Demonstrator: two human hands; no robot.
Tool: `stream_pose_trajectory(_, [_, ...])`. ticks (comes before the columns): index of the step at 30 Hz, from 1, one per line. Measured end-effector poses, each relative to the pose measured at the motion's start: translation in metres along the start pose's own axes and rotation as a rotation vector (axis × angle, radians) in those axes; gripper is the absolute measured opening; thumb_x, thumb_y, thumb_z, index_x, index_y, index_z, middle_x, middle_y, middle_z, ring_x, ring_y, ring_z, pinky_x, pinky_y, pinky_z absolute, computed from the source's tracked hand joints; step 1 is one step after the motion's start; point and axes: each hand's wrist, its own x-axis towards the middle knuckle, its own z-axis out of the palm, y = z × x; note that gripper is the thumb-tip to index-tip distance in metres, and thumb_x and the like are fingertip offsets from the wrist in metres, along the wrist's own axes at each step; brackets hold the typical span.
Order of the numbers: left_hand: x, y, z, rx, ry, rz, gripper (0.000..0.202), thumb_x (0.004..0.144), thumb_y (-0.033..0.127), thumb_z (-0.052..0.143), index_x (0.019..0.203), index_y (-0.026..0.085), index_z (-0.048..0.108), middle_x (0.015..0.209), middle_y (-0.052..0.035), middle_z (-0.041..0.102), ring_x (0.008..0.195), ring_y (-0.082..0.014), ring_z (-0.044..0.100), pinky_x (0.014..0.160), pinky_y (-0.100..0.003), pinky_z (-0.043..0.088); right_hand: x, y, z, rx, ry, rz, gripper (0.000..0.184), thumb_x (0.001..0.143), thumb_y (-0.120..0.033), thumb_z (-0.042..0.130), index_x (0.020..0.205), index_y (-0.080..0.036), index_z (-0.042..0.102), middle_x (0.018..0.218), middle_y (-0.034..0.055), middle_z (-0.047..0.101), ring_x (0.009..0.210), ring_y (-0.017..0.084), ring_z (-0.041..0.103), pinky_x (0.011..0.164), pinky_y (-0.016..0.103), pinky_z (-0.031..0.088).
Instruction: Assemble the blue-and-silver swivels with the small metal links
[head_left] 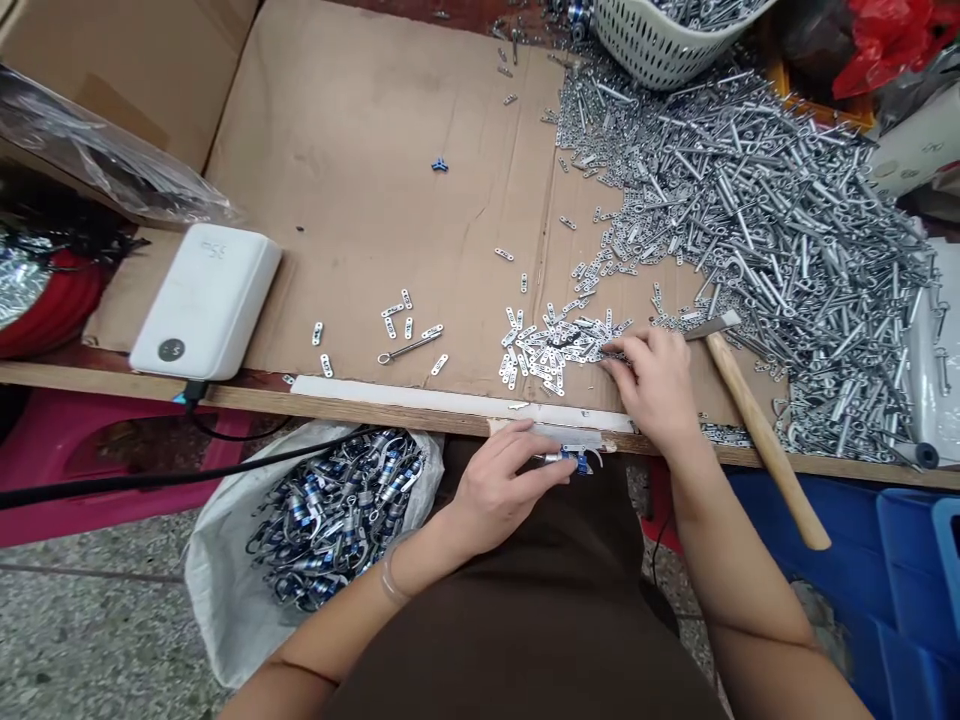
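Observation:
My left hand is at the table's front edge, its fingers closed on a small blue and silver metal part with a curved hook. Much of that part is covered by the fingers. To the right, my right hand reaches onto the cardboard, thumb and forefinger pinched at the right side of a loose pile of small flat metal links with holes. Whatever lies between those fingertips is too small to make out. A hammer rests beside this hand, its wooden handle sticking out past the table edge.
A large heap of metal eye bolts covers the right side, below a white basket. At left stands a white power bank with a cable. Under the table, a white sack holds many blue and silver hooked parts. One blue piece lies on the cardboard.

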Motion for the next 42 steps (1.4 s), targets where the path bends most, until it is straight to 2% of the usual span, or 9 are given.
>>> stream_pose_trajectory(9, [0.006, 0.001, -0.005, 0.005, 0.072, -0.073, 0.023, 0.078, 0.012, 0.062, 0.1, 0.017, 0.059, 0.086, -0.0049, 0.064, 0.082, -0.0143, 0.06, 0.078, -0.028, 0.054, -0.001, -0.007, -0.008, 0.084, -0.128, -0.029, 0.013, 0.084, -0.026, 0.047, 0.094, -0.022, 0.055, 0.094, 0.0063, 0.054, 0.091, 0.022, 0.044, 0.081, 0.036, 0.035])
stream_pose_trajectory(14, [0.005, 0.001, -0.005, -0.004, 0.065, -0.061, 0.023, 0.079, 0.012, 0.06, 0.102, 0.017, 0.058, 0.086, -0.0045, 0.064, 0.082, -0.0135, 0.06, 0.082, -0.03, 0.053, 0.009, -0.012, -0.007, 0.061, -0.224, -0.006, 0.006, 0.081, -0.021, 0.05, 0.078, -0.02, 0.055, 0.085, 0.0059, 0.055, 0.087, 0.022, 0.045, 0.077, 0.036, 0.035])
stream_pose_trajectory(17, [0.004, 0.001, -0.006, -0.002, 0.082, -0.061, 0.027, 0.079, 0.012, 0.06, 0.105, 0.017, 0.056, 0.088, -0.0046, 0.065, 0.084, -0.0136, 0.06, 0.084, -0.029, 0.052, -0.004, -0.023, -0.021, 0.261, -0.198, 0.011, 0.005, 0.082, -0.019, 0.05, 0.079, -0.02, 0.053, 0.082, 0.0024, 0.057, 0.082, 0.017, 0.049, 0.073, 0.03, 0.038])
stream_pose_trajectory(22, [0.005, 0.003, -0.009, -0.005, 0.05, -0.027, 0.025, 0.082, 0.013, 0.057, 0.107, 0.016, 0.057, 0.088, -0.0052, 0.065, 0.086, -0.0135, 0.06, 0.084, -0.028, 0.052, -0.046, -0.046, -0.038, 0.418, -0.352, -0.141, 0.007, 0.082, -0.016, 0.052, 0.076, -0.02, 0.053, 0.074, -0.001, 0.059, 0.073, 0.012, 0.05, 0.068, 0.025, 0.039])
stream_pose_trajectory(26, [0.003, 0.006, -0.011, -0.028, -0.011, -0.061, 0.013, 0.084, 0.016, 0.054, 0.091, 0.019, 0.064, 0.086, -0.0052, 0.064, 0.085, -0.0142, 0.06, 0.076, -0.027, 0.053, -0.071, -0.051, -0.032, 0.438, -0.25, -0.223, 0.01, 0.085, -0.014, 0.047, 0.081, -0.02, 0.054, 0.077, 0.0008, 0.06, 0.077, 0.013, 0.051, 0.073, 0.028, 0.041])
stream_pose_trajectory(29, [0.0, 0.011, -0.009, -0.161, 0.031, -0.212, 0.007, 0.08, 0.017, 0.06, 0.084, 0.018, 0.066, 0.081, -0.0042, 0.064, 0.075, -0.0115, 0.06, 0.067, -0.022, 0.052, -0.086, -0.05, -0.019, 0.51, -0.147, -0.064, 0.012, 0.081, -0.021, 0.055, 0.093, -0.021, 0.054, 0.088, 0.003, 0.059, 0.086, 0.015, 0.052, 0.076, 0.03, 0.044])
stream_pose_trajectory(34, [-0.006, 0.021, -0.005, -0.347, 0.069, -0.436, 0.005, 0.079, 0.017, 0.061, 0.077, 0.015, 0.065, 0.072, -0.0031, 0.062, 0.069, -0.0111, 0.059, 0.062, -0.021, 0.05, -0.107, -0.062, -0.003, 0.406, 0.088, 0.098, 0.011, 0.082, -0.019, 0.052, 0.087, -0.023, 0.061, 0.083, 0.0037, 0.059, 0.084, 0.017, 0.052, 0.074, 0.033, 0.044])
stream_pose_trajectory(37, [-0.01, 0.025, -0.005, -0.345, 0.076, -0.463, 0.005, 0.078, 0.018, 0.061, 0.076, 0.015, 0.064, 0.071, -0.0026, 0.061, 0.068, -0.0109, 0.058, 0.062, -0.021, 0.049, -0.111, -0.068, -0.004, 0.365, 0.179, 0.032, 0.014, 0.079, -0.017, 0.056, 0.087, -0.024, 0.064, 0.08, 0.0024, 0.062, 0.08, 0.015, 0.053, 0.074, 0.033, 0.043])
stream_pose_trajectory(42, [-0.018, 0.028, -0.005, -0.287, -0.003, -0.452, 0.005, 0.079, 0.019, 0.061, 0.078, 0.015, 0.065, 0.07, -0.0015, 0.06, 0.065, -0.0099, 0.056, 0.06, -0.02, 0.046, -0.114, -0.069, -0.006, 0.291, 0.151, -0.115, 0.017, 0.081, -0.012, 0.053, 0.092, -0.021, 0.063, 0.077, 0.001, 0.064, 0.07, 0.011, 0.054, 0.071, 0.03, 0.039])
